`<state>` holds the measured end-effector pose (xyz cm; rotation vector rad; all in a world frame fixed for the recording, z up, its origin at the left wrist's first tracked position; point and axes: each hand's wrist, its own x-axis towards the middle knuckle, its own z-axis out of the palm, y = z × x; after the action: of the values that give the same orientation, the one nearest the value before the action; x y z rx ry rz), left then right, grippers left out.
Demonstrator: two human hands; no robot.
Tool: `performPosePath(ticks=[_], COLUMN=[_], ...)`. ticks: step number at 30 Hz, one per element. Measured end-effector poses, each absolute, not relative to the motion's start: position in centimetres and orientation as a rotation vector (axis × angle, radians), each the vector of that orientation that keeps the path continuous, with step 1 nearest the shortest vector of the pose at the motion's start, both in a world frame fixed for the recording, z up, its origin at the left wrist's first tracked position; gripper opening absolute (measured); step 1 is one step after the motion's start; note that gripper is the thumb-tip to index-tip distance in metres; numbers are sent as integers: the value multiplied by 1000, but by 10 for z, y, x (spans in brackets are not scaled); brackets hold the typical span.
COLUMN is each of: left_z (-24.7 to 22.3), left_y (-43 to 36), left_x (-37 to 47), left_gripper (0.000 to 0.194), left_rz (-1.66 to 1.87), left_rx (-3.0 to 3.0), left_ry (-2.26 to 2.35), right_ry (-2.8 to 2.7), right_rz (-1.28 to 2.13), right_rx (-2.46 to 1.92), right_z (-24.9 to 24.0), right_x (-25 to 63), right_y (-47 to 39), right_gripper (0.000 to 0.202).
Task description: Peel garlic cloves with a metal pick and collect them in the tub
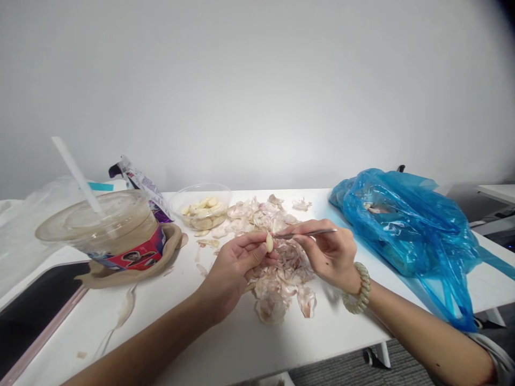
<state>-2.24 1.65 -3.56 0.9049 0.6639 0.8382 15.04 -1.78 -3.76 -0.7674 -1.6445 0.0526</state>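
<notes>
When looking through the head view, find the pale garlic clove (pixel 269 244) just below the middle of the frame, pinched roughly upright between the thumb and fingers of the left hand (pixel 235 265). To its right, see the right hand (pixel 332 257) gripping a slim metal tool (pixel 306 234) almost level, with the tip near the clove's upper end; cannot tell whether touching. Judge the clove light and firm, probably slick on its bare surface and easily nicked by a hard point. Take hold by the plump sides, lightly, with fingertips clear of the tool. Expect the papery skins (pixel 281 295), heaped at lower centre, to be brittle, nearly weightless and quick to scatter; best scooped from beneath. Left of centre, note the clear bowl (pixel 228 198) of peeled cloves (pixel 205 206), apparently thin-walled and likely to flex; best held by opposite sides of the rim.
</notes>
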Motion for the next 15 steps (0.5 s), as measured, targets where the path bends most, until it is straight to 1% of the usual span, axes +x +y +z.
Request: performPosePath(ticks=[5, 9, 15], left_z=[-36, -35, -36], left_y=[16, 16, 16], left_x=[-23, -23, -23], left_gripper=[14, 15, 19], left_rz=[803, 796, 826], left_rx=[939, 933, 893], left_ry=[642, 641, 627], right_ry=[-1631, -1636, -1750], right_rz=[37, 19, -106], right_rx=[-779, -772, -740], right_z=[-39, -39, -37], right_x=[151, 151, 150], right_y=[-17, -16, -14], right_gripper=[21, 21, 24])
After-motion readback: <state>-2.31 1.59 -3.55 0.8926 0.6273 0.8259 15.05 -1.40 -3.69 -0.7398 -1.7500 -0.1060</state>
